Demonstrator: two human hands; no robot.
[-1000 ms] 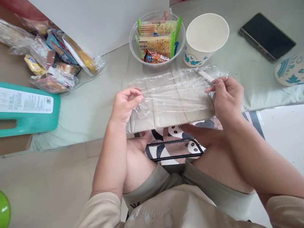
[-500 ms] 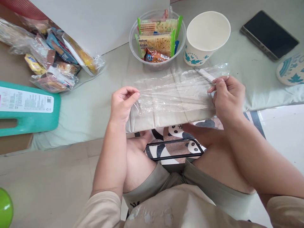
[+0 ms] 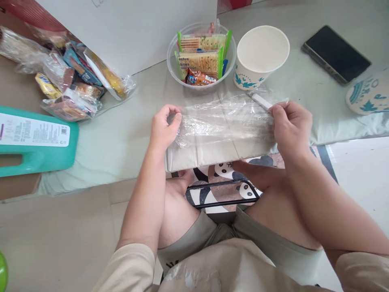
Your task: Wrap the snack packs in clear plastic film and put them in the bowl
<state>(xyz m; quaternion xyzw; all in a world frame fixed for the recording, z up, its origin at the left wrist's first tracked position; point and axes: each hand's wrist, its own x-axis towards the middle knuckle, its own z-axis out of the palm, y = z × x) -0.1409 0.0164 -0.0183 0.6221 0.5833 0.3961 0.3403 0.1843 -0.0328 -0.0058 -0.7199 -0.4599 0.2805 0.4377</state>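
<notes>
A crinkled sheet of clear plastic film (image 3: 223,121), possibly a bag, stretches over the table between my two hands. My left hand (image 3: 165,126) pinches its left end between thumb and forefinger. At the other end, my right hand (image 3: 292,123) is closed, gripping the film together with a slim white stick-like piece (image 3: 261,100) with a dark tip. That piece points up and left, and its lower end is hidden by my fingers; I cannot tell its kind. Just beyond the film stand a white paper cup (image 3: 261,54) and a clear plastic bowl (image 3: 170,69) of wrapped biscuits (image 3: 202,64).
Farther right lie a phone (image 3: 337,54) and a second paper cup (image 3: 369,97). On the left are a bag of packaged snacks (image 3: 77,87) and a teal jug (image 3: 68,156). A white panel (image 3: 136,32) rises behind. The table's front edge is close to my knees.
My left hand has shifted slightly right, bringing the hands closer, and the film hangs slacker and more crumpled. The view has tilted a little, so the table things appear lower.
</notes>
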